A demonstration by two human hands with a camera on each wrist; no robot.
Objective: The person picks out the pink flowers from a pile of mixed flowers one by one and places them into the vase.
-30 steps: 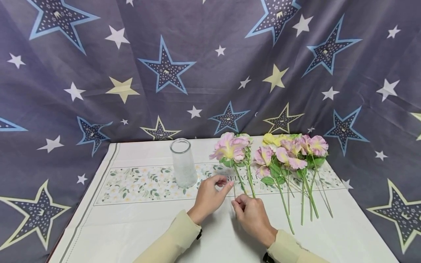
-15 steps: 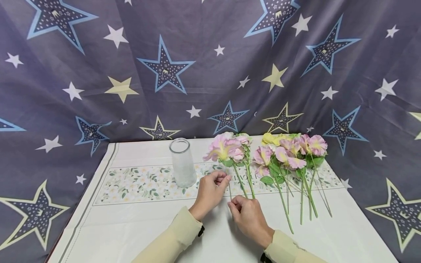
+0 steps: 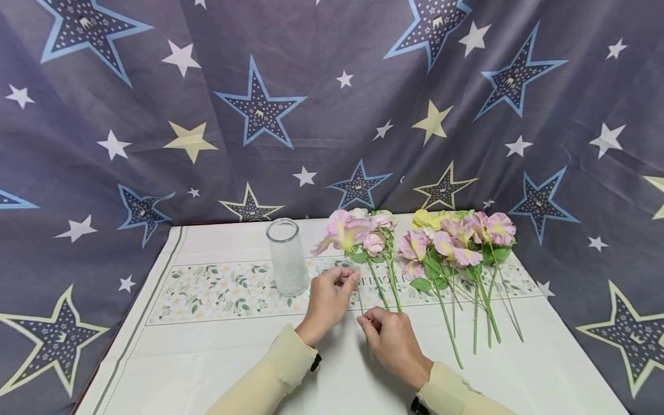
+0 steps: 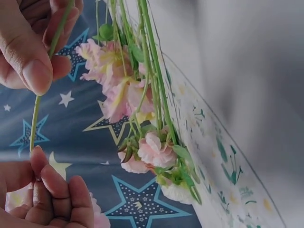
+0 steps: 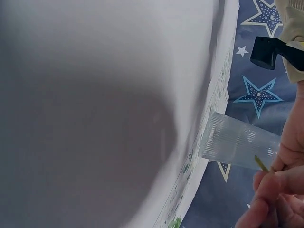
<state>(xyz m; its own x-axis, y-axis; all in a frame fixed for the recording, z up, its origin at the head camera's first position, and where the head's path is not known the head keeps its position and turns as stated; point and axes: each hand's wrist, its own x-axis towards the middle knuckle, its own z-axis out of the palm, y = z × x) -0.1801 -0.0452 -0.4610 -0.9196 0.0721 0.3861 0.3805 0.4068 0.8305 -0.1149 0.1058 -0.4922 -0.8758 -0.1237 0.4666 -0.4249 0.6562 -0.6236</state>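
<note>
A pink flower with a yellow centre (image 3: 341, 231) is held up by its thin stem in front of me. My left hand (image 3: 328, 298) pinches this stem below the bloom, thumb against fingertips. Lower down, my right hand (image 3: 395, 344) grips the same stem between thumb and curled fingers. The left wrist view shows the stem (image 4: 34, 121) running between both hands. Its cut end (image 5: 261, 163) sticks out past the fingers in the right wrist view. Just left of my left hand stands a clear ribbed glass vase (image 3: 288, 262), with no flowers in it.
Two or more stems with pale pink blooms (image 3: 374, 242) lie right behind the hands. Farther right lies a bunch of pink and yellow flowers (image 3: 456, 248), stems toward me. A floral-banded white cloth (image 3: 171, 363) covers the table; a star-patterned curtain (image 3: 321, 75) hangs behind.
The held flower has shifted left, its bloom leaning farther toward the vase. Both hands have moved slightly left with the stem, keeping their hold. The vase and lying flowers stay put.
</note>
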